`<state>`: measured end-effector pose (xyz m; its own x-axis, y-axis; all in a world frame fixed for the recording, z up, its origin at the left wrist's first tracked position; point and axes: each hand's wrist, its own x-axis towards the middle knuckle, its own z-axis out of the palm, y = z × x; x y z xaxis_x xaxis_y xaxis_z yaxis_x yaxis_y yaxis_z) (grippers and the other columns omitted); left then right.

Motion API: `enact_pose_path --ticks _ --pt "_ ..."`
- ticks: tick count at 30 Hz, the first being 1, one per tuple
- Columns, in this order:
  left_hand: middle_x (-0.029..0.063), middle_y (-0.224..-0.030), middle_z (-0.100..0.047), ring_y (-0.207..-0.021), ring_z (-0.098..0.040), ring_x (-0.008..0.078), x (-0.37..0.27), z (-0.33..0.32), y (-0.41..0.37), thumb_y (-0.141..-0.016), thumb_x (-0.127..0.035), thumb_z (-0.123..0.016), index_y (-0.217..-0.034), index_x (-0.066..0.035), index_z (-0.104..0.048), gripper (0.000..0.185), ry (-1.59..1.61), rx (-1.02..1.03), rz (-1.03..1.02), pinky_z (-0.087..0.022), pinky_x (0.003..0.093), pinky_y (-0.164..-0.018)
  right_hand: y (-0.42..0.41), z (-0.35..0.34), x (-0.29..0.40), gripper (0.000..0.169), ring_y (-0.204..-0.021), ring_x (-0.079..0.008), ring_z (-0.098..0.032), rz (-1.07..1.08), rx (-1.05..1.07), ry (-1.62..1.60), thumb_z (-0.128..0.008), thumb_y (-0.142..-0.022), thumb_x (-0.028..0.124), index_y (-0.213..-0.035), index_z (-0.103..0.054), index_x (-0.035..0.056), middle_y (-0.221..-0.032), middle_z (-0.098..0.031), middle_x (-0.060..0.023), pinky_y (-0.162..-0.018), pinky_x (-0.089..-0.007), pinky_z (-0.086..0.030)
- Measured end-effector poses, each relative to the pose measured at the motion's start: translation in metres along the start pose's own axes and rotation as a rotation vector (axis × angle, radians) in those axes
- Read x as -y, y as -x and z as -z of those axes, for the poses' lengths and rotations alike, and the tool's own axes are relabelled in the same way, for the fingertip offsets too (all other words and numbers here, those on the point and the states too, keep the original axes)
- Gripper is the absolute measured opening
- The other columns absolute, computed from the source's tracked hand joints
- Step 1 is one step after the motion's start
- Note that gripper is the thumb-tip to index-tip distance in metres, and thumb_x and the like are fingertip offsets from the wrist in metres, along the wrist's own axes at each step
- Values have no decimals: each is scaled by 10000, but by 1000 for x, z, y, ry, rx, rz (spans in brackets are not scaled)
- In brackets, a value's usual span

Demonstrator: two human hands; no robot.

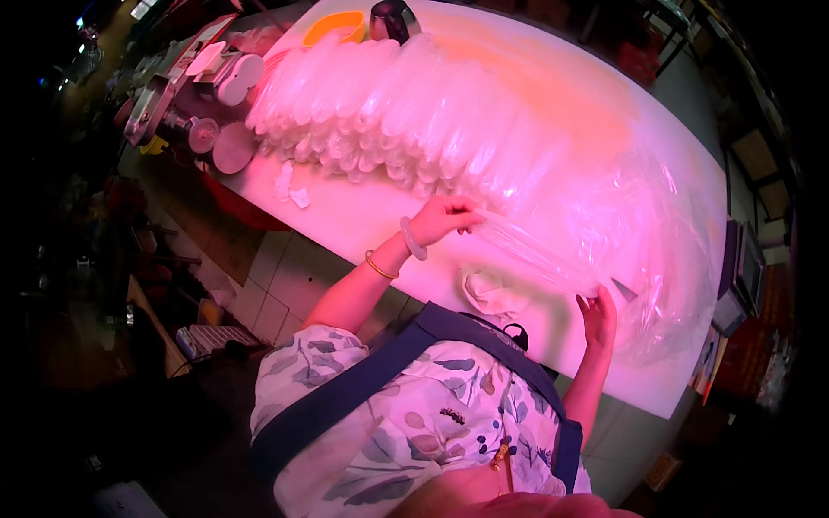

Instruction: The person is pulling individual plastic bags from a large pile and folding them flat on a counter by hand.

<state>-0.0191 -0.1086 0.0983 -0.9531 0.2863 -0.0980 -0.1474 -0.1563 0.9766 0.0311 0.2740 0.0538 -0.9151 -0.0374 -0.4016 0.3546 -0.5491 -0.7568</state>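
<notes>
A narrow clear plastic film bag (537,249) is stretched between both hands above the near side of a white table. My left hand (447,219), with bangles on its wrist, pinches the upper left end. My right hand (598,314) holds the lower right end between thumb and fingers. Beyond them lies a long row of stacked, rolled or folded clear plastic bundles (388,123). Loose clear plastic sheeting (654,259) spreads over the right side of the table. A crumpled white cloth (492,292) rests on the table below the stretched film.
White paper scraps (291,186) lie near the table's left front edge (317,259). At the far left are a yellow basket (335,27), a dark jug (393,21) and a metal-and-plastic machine (217,129). A laptop-like device (741,278) stands beyond the right edge.
</notes>
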Motion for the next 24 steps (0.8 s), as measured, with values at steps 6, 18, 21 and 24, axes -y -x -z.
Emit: enact_pose_path --ticks 6,18,21,24 --pt "9 -743 -589 -666 -546 83 -58 59 -10 -816 -107 -560 -883 -16 -600 120 364 -662 -459 -451 206 -630 -14 26 2 109 -702 -116 -527 -14 -165 44 -526 -824 187 -852 -531 81 -768 -529 -11 -656 -285 -467" --pt "69 -847 -585 -754 -547 151 -1 228 -40 -775 -242 -619 -987 34 -551 354 -470 -1120 -240 -455 260 -683 -51 64 -51 399 -579 -110 -500 66 -559 798 -621 -758 289 -1010 -466 21 -808 -526 -67 -460 -224 -422" --pt "110 -1021 -538 -902 -518 161 -5 203 -39 -788 -263 -600 -1110 26 -486 447 -560 -1168 -283 -443 258 -732 -60 80 -63 470 -516 -114 -485 103 -652 884 -652 -728 338 -1018 -460 22 -796 -536 -78 -397 -231 -393" --pt "121 -1022 -520 -895 -502 181 -19 173 -23 -812 -158 -549 -1091 18 -476 337 -701 -1279 -554 -409 290 -790 -78 98 -74 428 -599 -188 -547 278 -662 1248 -658 -695 389 -836 -561 -3 -736 -590 -106 -576 -313 -445"
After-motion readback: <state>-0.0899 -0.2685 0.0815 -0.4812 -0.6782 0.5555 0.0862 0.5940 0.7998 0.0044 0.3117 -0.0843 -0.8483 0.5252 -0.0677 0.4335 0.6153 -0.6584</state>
